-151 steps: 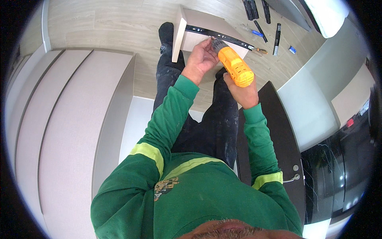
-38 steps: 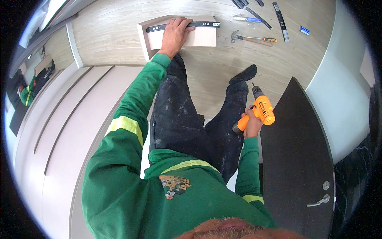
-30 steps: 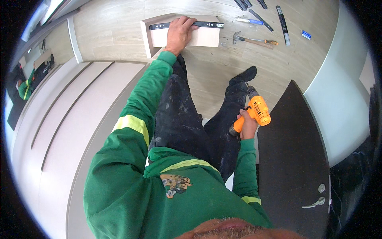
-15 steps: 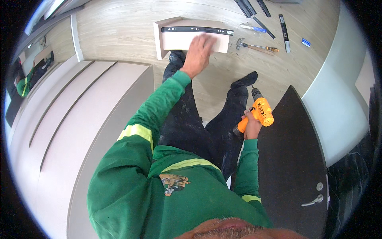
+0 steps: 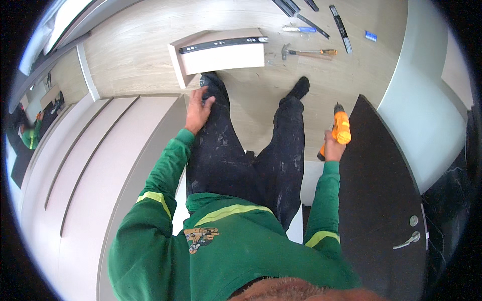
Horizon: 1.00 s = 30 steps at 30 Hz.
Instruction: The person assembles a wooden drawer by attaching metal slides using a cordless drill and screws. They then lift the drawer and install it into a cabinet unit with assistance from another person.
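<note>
My right hand [image 5: 334, 149] grips an orange cordless drill [image 5: 341, 128], its bit pointing away from me, beside my right leg. My left hand [image 5: 198, 108] hangs with fingers apart and holds nothing; it is close to my left thigh and the edge of a stack of pale panels [image 5: 100, 170]. On the wood floor ahead stands a white drawer box [image 5: 221, 56] with a black slide rail [image 5: 223, 43] along its top edge, just past my left shoe.
A hammer [image 5: 304, 51], a blue-handled tool [image 5: 298, 29], several black rails [image 5: 341, 22] and a small blue item [image 5: 370, 36] lie on the floor at the top right. A dark door [image 5: 381, 200] with a handle lies flat on my right. Another person [image 5: 30, 135] is at the far left.
My left hand has come off the drawer box and dropped back to my thigh. The drill stays in my right hand at my side.
</note>
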Each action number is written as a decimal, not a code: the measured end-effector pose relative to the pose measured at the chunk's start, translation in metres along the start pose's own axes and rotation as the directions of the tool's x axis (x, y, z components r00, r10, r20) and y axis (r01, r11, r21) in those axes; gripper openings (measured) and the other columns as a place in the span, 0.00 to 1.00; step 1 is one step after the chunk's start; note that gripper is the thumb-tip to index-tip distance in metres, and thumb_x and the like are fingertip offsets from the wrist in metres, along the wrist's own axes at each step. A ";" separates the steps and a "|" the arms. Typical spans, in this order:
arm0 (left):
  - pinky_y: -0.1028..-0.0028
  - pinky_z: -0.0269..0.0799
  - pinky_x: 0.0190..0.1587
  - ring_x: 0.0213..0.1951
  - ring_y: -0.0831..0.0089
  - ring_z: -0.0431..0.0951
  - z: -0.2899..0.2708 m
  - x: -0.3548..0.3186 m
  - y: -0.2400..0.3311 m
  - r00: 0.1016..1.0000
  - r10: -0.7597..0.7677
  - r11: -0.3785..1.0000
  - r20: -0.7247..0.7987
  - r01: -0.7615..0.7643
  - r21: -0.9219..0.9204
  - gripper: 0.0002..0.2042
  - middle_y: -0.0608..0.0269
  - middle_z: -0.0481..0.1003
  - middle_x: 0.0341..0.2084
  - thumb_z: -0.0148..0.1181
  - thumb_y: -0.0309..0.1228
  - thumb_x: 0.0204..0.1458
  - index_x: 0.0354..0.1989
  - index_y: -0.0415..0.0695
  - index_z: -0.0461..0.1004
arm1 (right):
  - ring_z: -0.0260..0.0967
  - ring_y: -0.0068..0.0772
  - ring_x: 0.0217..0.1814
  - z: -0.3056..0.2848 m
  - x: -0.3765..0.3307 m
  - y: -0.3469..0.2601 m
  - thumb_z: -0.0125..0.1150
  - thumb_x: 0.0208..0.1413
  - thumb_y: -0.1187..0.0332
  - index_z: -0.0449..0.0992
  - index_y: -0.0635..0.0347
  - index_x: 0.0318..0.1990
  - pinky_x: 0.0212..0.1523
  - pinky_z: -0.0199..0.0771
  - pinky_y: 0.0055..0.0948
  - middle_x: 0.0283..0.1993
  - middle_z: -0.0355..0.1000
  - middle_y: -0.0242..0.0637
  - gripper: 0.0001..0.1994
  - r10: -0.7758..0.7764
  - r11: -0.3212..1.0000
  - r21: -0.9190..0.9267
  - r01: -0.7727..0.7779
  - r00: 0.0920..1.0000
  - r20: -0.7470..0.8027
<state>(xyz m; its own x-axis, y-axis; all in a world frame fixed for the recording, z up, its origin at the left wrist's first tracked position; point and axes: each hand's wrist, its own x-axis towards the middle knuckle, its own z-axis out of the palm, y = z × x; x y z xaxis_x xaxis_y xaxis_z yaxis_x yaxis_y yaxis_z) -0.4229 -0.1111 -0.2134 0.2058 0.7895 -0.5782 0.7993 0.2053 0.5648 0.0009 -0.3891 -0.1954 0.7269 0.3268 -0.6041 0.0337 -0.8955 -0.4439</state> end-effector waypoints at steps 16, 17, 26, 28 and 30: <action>0.42 0.41 0.76 0.76 0.47 0.46 -0.001 0.124 0.024 0.855 0.517 0.460 0.047 -0.323 0.827 0.68 0.50 0.50 0.74 0.83 0.57 0.26 0.77 0.51 0.46 | 0.74 0.55 0.56 0.123 0.238 0.119 0.72 0.49 0.66 0.70 0.58 0.54 0.56 0.73 0.47 0.51 0.76 0.47 0.25 -0.102 0.905 -0.401 0.139 0.988 0.112; 0.41 0.42 0.76 0.76 0.47 0.46 0.003 0.133 0.026 0.840 0.539 0.439 0.058 -0.339 0.832 0.65 0.50 0.50 0.73 0.83 0.55 0.29 0.77 0.50 0.47 | 0.74 0.55 0.56 0.131 0.249 0.137 0.72 0.49 0.66 0.69 0.58 0.55 0.57 0.72 0.47 0.51 0.76 0.47 0.26 -0.083 0.901 -0.418 0.114 0.992 0.090; 0.50 0.46 0.77 0.75 0.51 0.52 0.023 0.146 0.014 0.727 0.687 0.435 -0.013 -0.397 0.808 0.56 0.53 0.56 0.72 0.80 0.43 0.34 0.75 0.49 0.54 | 0.72 0.51 0.54 0.216 0.322 0.283 0.73 0.48 0.68 0.66 0.63 0.57 0.59 0.70 0.45 0.52 0.71 0.50 0.30 -0.253 0.940 -0.257 0.226 0.964 -0.080; 0.53 0.52 0.75 0.74 0.50 0.55 0.020 0.134 0.013 0.744 0.667 0.415 -0.042 -0.324 0.850 0.57 0.51 0.57 0.72 0.81 0.37 0.31 0.75 0.45 0.54 | 0.71 0.49 0.54 0.233 0.326 0.296 0.73 0.47 0.68 0.64 0.65 0.59 0.59 0.69 0.44 0.53 0.70 0.50 0.32 -0.181 0.982 -0.063 0.179 0.983 -0.033; 0.49 0.50 0.77 0.74 0.54 0.55 0.027 0.137 0.011 0.711 0.692 0.489 -0.128 -0.331 0.807 0.60 0.60 0.61 0.71 0.84 0.47 0.24 0.74 0.56 0.59 | 0.70 0.48 0.56 0.242 0.341 0.313 0.74 0.47 0.69 0.62 0.66 0.63 0.60 0.69 0.44 0.53 0.70 0.50 0.36 -0.056 0.971 0.237 0.040 0.997 0.060</action>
<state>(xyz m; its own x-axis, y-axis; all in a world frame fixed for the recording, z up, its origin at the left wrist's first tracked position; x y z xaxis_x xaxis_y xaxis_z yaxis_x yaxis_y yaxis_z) -0.3705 -0.0163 -0.3020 0.6271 0.7770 0.0550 0.7784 -0.6277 -0.0068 0.0932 -0.4854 -0.7002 0.6813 0.3936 -0.6172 -0.1010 -0.7845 -0.6118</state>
